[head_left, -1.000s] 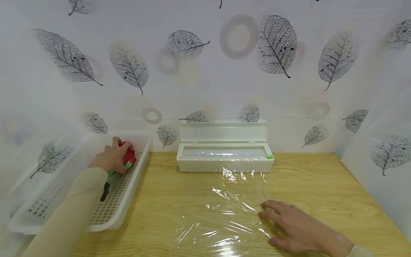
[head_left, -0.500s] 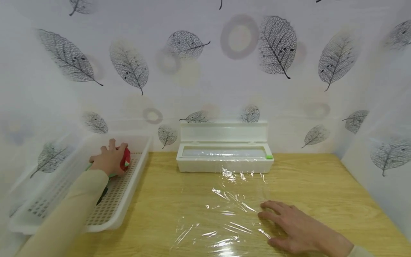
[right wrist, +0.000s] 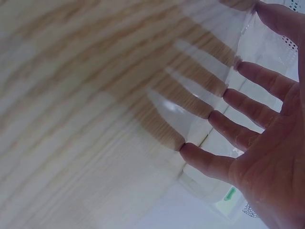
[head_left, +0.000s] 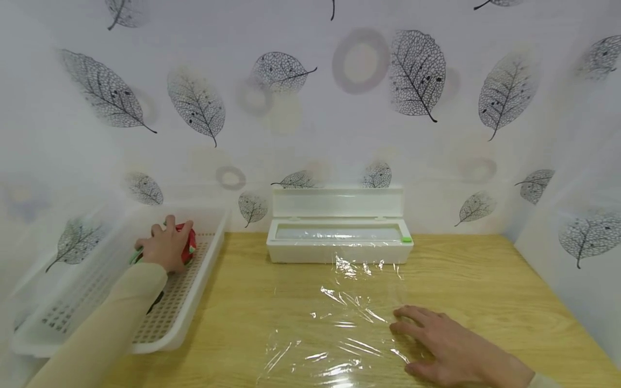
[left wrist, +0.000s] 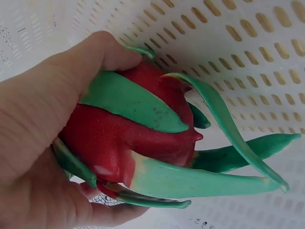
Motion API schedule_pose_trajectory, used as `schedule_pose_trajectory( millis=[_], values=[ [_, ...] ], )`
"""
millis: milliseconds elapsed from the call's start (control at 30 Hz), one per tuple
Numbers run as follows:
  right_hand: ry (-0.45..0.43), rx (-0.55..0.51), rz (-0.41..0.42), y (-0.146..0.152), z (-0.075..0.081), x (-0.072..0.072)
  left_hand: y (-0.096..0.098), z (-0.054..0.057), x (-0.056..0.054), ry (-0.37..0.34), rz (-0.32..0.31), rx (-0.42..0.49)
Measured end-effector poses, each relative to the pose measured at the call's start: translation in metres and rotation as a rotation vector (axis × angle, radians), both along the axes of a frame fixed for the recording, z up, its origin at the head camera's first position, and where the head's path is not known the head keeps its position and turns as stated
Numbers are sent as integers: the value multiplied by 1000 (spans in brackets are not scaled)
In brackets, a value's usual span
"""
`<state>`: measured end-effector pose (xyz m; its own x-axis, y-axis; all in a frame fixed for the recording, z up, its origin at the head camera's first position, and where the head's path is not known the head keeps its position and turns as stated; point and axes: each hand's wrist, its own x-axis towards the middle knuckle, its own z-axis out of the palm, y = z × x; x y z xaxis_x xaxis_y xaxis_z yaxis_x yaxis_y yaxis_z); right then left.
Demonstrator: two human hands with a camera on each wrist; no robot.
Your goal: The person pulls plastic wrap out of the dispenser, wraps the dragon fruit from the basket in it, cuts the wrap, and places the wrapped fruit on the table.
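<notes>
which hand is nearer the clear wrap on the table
Right hand: it rests at the right edge of the wrap. The left hand is inside the white basket, gripping the red fruit.

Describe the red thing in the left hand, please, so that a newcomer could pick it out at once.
On the left side of the wooden table is a white basket with a perforated floor. Inside, the left hand grips a rounded red fruit. Its red body and long green leaf-like flaps set it apart from the white box.
</notes>
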<state>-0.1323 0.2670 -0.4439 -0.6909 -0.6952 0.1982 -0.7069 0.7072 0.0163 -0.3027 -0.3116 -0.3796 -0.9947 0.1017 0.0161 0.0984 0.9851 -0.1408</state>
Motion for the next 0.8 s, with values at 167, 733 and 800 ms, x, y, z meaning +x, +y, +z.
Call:
schedule_pose_trajectory(
  millis=[167,733,800],
  values=[
    [-1,1,-4,-1,0,-1,-6,0,-4,-16,-5,18],
    [-67,7,-10,-1,2,-3,-14,9,0,18,-63,1],
    [-68,7,-12,-1,2,-3,-14,10,1,19,-68,-2]
  ],
)
